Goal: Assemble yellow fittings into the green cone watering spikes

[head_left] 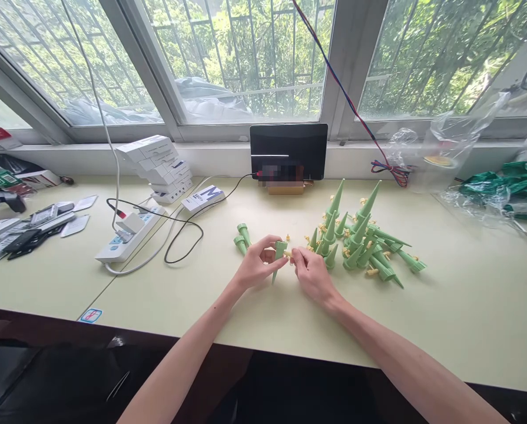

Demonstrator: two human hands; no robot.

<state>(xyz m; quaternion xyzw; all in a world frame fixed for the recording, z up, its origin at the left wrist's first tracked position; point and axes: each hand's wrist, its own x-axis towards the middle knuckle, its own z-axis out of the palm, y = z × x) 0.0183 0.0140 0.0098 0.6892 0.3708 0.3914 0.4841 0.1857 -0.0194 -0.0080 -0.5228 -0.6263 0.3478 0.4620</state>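
Observation:
My left hand (259, 263) is closed around a green plant watering spike (281, 249), its wide cap up and its tip pointing down over the table. From the right, my right hand (310, 270) pinches a small pale-yellow valve (288, 253) against the spike's side near the cap. Whether the valve is seated in the spike cannot be made out. Two more green spikes (242, 234) lie beyond my left hand. To the right of my hands is a cluster of spikes (360, 235), some standing on their caps, others lying down, many with yellow valves attached.
A loose yellow valve (288, 237) sits behind my hands. At the back stands a dark-screened tablet (288, 147). Leftward are a power strip (131, 235) with cables, stacked white boxes (159, 165) and scattered flat devices (37, 227). Clear and green plastic bags (510, 185) lie far right.

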